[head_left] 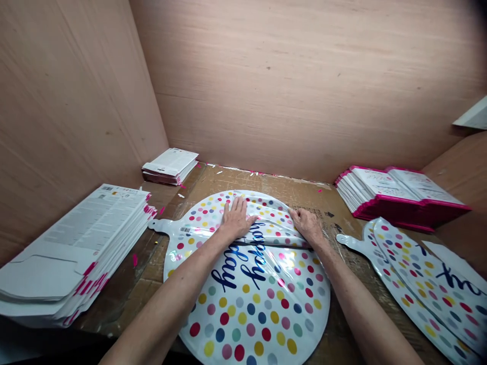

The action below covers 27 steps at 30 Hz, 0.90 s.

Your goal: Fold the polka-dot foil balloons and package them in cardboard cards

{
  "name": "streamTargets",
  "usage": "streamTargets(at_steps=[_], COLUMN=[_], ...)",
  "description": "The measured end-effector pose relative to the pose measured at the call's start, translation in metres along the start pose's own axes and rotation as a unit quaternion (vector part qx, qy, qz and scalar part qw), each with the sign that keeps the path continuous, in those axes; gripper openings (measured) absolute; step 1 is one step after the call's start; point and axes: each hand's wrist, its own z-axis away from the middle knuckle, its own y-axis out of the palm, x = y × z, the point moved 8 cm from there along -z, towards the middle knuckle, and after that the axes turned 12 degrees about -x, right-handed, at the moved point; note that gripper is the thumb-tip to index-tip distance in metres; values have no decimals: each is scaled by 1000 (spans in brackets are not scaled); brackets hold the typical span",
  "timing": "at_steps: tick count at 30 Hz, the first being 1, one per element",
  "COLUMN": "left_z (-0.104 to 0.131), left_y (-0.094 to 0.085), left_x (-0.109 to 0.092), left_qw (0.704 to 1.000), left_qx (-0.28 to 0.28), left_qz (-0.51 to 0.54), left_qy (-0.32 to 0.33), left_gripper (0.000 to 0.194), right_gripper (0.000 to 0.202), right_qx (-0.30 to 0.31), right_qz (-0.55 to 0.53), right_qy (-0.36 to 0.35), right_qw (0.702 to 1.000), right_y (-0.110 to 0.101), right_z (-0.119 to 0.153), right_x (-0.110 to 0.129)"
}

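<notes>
A flat, uninflated foil balloon [243,299] with coloured dots and dark blue lettering lies before me, its tail pointing left. Across its upper part runs a fold, with the far portion lapped over toward me. My left hand [236,220] rests palm down on the folded part, fingers stretched out. At the balloon's upper right edge, my right hand [307,225] has its fingers curled over the folded foil; the fingertips are partly hidden. More dotted foil balloons [426,289] lie overlapped to the right of my right forearm.
A tall stack of printed white cards [76,243] stands at the left, with a smaller card stack [171,165] behind it. Pink-edged printed packs [399,192] are piled at the back right. Wooden panels [285,86] enclose the cardboard-covered surface [224,177], where pink and white scraps lie.
</notes>
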Motion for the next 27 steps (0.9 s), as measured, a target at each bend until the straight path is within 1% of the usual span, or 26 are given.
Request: streamTargets(at_steps=[1, 2, 3, 4, 5, 6, 7, 8, 11, 13, 14, 16, 19, 21, 22, 23, 24, 25, 26, 27], left_z=[-1, -1, 0, 1, 2, 2, 1, 0, -5, -8, -9, -12, -17, -18, -15, -8, 3, 18, 37, 58], left_y=[8, 13, 15, 17, 17, 17, 17, 17, 19, 20, 21, 22, 21, 11, 2, -10, -24, -36, -46, -47], left_x=[8, 12, 14, 15, 16, 16, 17, 18, 26, 30, 31, 32, 33, 32, 29, 24, 19, 11, 3, -9], left_qw=[1000, 1000, 1000, 1000, 1000, 1000, 1000, 999, 994, 988, 986, 983, 982, 981, 980, 979, 974, 965, 941, 903], left_qx=[5, -1, -11, -19, -23, -22, -18, -10, 23, 34, 35, 35, 31, 23, 15, -1, -22, -38, -57, -36], left_qz=[-8, -12, -13, -12, -8, -1, 11, 27, 89, 128, 143, 160, 167, 173, 173, 176, 191, 218, 275, 361], left_qy=[-17, -21, -17, -13, -11, -10, -13, -19, -55, -76, -81, -79, -78, -88, -92, -101, -120, -144, -187, -230], left_gripper=[72, 73, 74, 75, 75, 75, 76, 78, 85, 85, 84, 81, 76, 73, 71, 68, 66, 65, 63, 62], right_gripper=[49, 51, 55, 57, 57, 55, 51, 48, 43, 42, 41, 38, 34, 31, 30, 28, 26, 26, 27, 30], right_qx=[-28, -61, -88, -101, -94, -70, -36, -8, 29, 56, 68, 77, 49, 27, 23, 23, 27, 33, 37, 42], right_qz=[-8, -20, -35, -45, -47, -36, -15, 11, 58, 58, 58, 53, 28, 48, 77, 109, 138, 159, 169, 172], right_qy=[-21, -68, -142, -233, -321, -390, -428, -441, -410, -397, -387, -352, -265, -195, -160, -132, -114, -104, -102, -103], right_qw=[999, 996, 985, 966, 941, 918, 903, 898, 910, 914, 918, 931, 963, 979, 984, 985, 983, 981, 980, 979], right_y=[-10, -21, -31, -38, -40, -37, -30, -22, -8, -9, -15, -39, -98, -135, -147, -155, -158, -155, -149, -139], right_z=[6, 15, 26, 41, 57, 71, 81, 84, 74, 61, 54, 34, 5, -4, -1, 6, 19, 35, 55, 77], right_x=[3, 9, 21, 34, 47, 56, 62, 65, 68, 67, 63, 47, 10, -14, -24, -29, -29, -23, -13, 1])
